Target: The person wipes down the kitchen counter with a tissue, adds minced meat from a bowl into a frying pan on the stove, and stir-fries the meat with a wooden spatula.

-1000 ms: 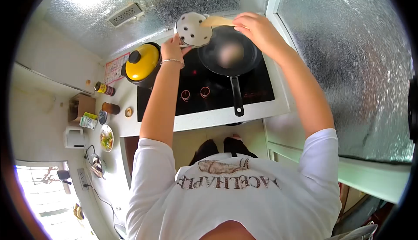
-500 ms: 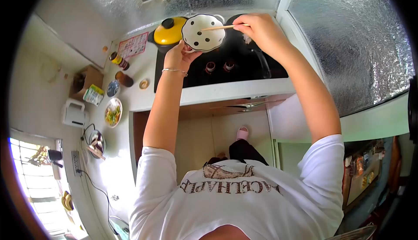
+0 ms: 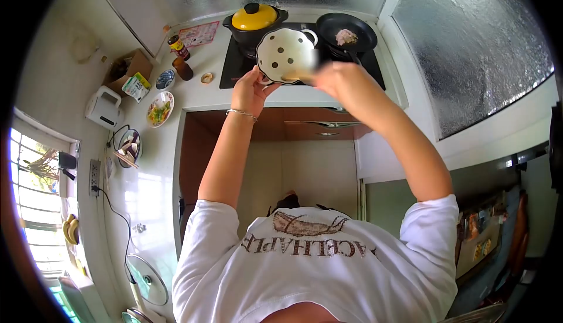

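My left hand [image 3: 251, 91] is closed on the near handle of a white bowl [image 3: 271, 52] with black dots and a dark wavy rim. The bowl is tilted so that its inside faces me; it looks empty. My right hand [image 3: 342, 81], partly blurred, is closed around wooden chopsticks [image 3: 298, 75], whose tips reach over the bowl's near edge. Behind my right hand, a black frying pan [image 3: 366, 32] sits on the hob with a small heap of pale pinkish meat [image 3: 346, 37] in it. Left of the pan stands a dark pot [image 3: 249, 37] with a yellow lid [image 3: 254, 17].
On the left counter are a sauce bottle [image 3: 179, 47], a brown jar [image 3: 183, 70], a blue-patterned bowl [image 3: 165, 80], a plate of chopped vegetables [image 3: 159, 110] and a basin [image 3: 130, 147] with cut pieces. A white kettle [image 3: 104, 107] and its cord lie along the wall.
The bowl and both hands have drawn back from the hob toward the counter's front edge. The chopsticks went from the bowl's middle to its near side. The frying pan now shows more fully.
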The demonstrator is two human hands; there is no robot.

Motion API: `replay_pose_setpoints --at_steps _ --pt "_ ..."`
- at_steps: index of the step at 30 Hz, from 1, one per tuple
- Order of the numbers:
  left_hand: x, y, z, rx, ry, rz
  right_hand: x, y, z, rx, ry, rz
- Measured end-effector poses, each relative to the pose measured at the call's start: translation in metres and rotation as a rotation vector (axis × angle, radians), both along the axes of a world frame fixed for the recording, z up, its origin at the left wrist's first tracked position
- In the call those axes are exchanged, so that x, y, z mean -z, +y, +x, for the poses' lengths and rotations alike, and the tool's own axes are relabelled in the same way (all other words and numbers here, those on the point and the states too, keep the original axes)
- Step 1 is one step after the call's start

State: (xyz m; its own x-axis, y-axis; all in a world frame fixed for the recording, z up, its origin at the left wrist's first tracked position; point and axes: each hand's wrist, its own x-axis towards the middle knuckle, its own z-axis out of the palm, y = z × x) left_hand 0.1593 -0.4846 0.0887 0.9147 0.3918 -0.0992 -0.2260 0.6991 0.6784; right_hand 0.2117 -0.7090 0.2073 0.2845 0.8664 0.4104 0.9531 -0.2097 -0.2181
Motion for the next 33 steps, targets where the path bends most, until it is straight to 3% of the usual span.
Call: replay_pose_setpoints --at_steps 2,5,8,10,14,16,20,23,28,31,33 --pt "0.006 -0.023 -0.013 0.020 -0.047 0.041 -0.006 -0.032 -0.024 0.068 0.086 0.034" --pt "0.011 -0.067 -0.035 0.031 0.012 0.007 -0.001 -0.081 -0.039 0.142 0.224 0.325" --pt "0.021 -0.112 -0.051 0.057 0.040 -0.008 0.009 -0.121 -0.051 0.272 0.216 0.408" --pt "0.027 -0.143 -0.059 0.131 0.011 -0.045 0.027 -0.141 -0.054 0.338 0.120 0.381" --pt "0.025 -0.201 -0.078 0.212 0.065 -0.020 0.045 -0.184 -0.085 0.314 0.191 0.369" --pt "0.025 -0.222 -0.087 0.247 0.079 0.013 0.055 -0.207 -0.102 0.084 0.109 0.331" --pt "0.018 -0.255 -0.096 0.274 0.080 0.125 0.045 -0.261 -0.128 0.088 0.178 0.121" --pt "0.010 -0.264 -0.098 0.260 0.096 0.172 0.028 -0.293 -0.130 0.164 0.236 0.175" --pt "0.005 -0.261 -0.080 0.265 0.123 0.197 0.037 -0.271 -0.104 0.215 0.069 0.275" --pt "0.001 -0.245 -0.058 0.284 0.074 0.224 0.048 -0.245 -0.082 0.153 -0.204 0.208" --pt "-0.006 -0.227 -0.044 0.256 0.035 0.284 0.045 -0.236 -0.068 0.192 -0.105 0.161"
